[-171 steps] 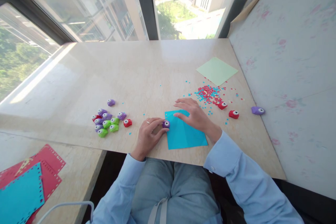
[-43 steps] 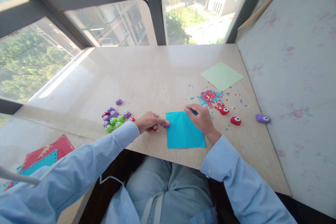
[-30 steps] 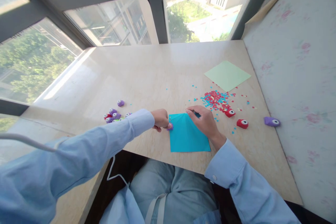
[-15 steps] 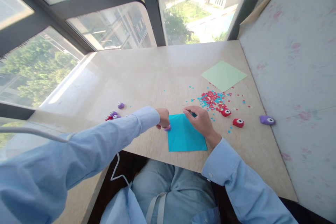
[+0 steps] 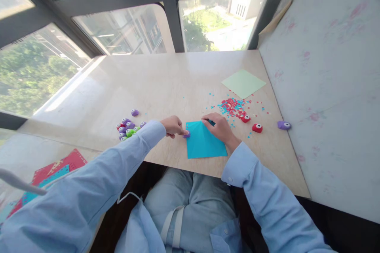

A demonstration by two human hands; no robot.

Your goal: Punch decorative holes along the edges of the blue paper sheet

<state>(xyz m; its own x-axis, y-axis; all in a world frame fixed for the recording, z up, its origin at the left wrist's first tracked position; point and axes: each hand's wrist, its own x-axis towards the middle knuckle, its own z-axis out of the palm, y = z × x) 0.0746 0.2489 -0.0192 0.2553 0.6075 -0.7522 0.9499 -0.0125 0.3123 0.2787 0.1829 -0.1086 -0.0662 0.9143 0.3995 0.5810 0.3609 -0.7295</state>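
Observation:
A sheet of blue paper [image 5: 206,142] lies near the front edge of the table, slightly creased. Small holes show at its upper left corner. At its left edge sits a small purple craft punch [image 5: 186,134] with a pale top. My left hand [image 5: 173,125] has its fingers closed at this punch, the thumb reaching its top. My right hand [image 5: 219,126] rests over the upper right part of the paper, fingers curled and pinching the top edge. A dark spot shows beneath those fingers, too shaded to make out.
Several purple, red and green punches [image 5: 130,125] cluster at left. Red and blue confetti [image 5: 233,106] lies beside a pale green sheet [image 5: 244,83]. Right of it are two red punches [image 5: 257,128] and a purple one [image 5: 284,125]. Punched red paper [image 5: 75,159] lies far left.
The camera view has shifted, bringing the punch cluster and the red paper at left into sight. My left hand has drawn slightly left off the purple punch, uncovering its top. My right hand stays on the paper.

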